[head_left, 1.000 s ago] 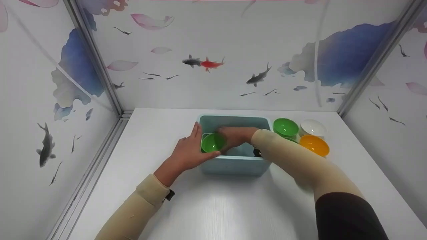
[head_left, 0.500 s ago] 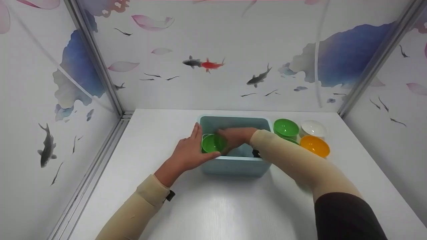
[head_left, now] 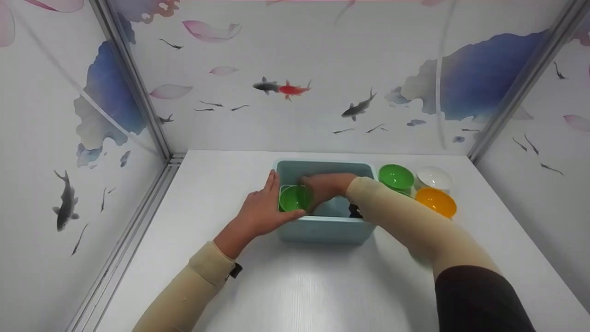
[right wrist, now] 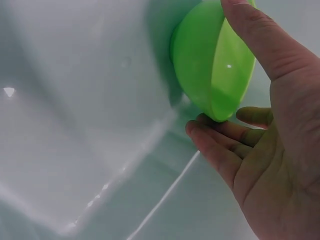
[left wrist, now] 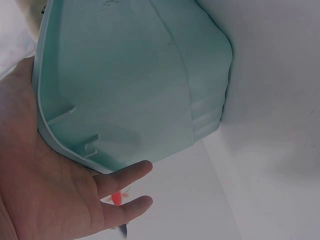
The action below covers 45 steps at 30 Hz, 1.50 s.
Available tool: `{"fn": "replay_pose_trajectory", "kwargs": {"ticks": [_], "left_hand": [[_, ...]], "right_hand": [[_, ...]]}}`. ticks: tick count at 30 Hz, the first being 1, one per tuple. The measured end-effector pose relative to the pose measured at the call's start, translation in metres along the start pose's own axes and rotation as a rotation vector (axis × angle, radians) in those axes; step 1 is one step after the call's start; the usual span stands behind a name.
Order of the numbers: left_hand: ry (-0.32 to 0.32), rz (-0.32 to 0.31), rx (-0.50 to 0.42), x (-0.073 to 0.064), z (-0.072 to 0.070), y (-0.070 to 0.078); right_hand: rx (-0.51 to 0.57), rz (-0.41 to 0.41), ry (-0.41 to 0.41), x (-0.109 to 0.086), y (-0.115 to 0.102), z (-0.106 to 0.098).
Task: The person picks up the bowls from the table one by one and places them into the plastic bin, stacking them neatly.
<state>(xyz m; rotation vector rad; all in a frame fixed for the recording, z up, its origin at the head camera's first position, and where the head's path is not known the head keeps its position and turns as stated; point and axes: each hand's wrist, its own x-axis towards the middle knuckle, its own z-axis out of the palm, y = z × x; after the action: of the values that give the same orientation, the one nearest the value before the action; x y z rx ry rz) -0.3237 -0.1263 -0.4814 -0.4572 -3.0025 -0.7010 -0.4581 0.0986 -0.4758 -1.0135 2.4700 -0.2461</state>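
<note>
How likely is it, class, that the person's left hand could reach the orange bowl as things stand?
Probably not directly: the left hand is at the left end of the teal bin, while the orange bowl sits past its right end, with the right forearm crossing between them.

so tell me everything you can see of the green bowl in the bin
The green bowl is glossy, rounded and plastic-looking, with a thin rim and bright highlights. It sits in the left end of the blue-green bin, mouth upward in the head view. The right hand holds it at the rim, thumb on one side, fingers on the other. Whether it tilts slightly is hard to tell.
</note>
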Motion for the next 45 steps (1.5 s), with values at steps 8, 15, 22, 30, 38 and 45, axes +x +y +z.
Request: {"fn": "replay_pose_trajectory", "kwargs": {"ticks": [8,15,22,30,38,45], "left_hand": [[0.002,0.011,-0.001,-0.001,-0.001,0.001],[0.005,0.012,-0.012,-0.001,-0.002,0.000],[0.002,0.001,-0.005,-0.001,-0.003,0.001],[-0.006,-0.006,-0.006,-0.001,-0.004,0.002],[-0.005,-0.015,-0.017,0.001,-0.003,0.002],[0.001,-0.010,-0.011,0.000,-0.001,0.002]], "right_hand": [[0.037,0.007,-0.005,-0.009,0.001,-0.013],[-0.009,-0.010,0.013,-0.029,0.003,-0.036],[0.009,-0.067,0.084,-0.058,0.002,-0.063],[0.100,-0.164,0.201,-0.099,0.003,-0.076],[0.148,-0.232,0.323,-0.141,0.015,-0.071],[0.213,-0.194,0.393,-0.174,0.031,-0.058]]}}
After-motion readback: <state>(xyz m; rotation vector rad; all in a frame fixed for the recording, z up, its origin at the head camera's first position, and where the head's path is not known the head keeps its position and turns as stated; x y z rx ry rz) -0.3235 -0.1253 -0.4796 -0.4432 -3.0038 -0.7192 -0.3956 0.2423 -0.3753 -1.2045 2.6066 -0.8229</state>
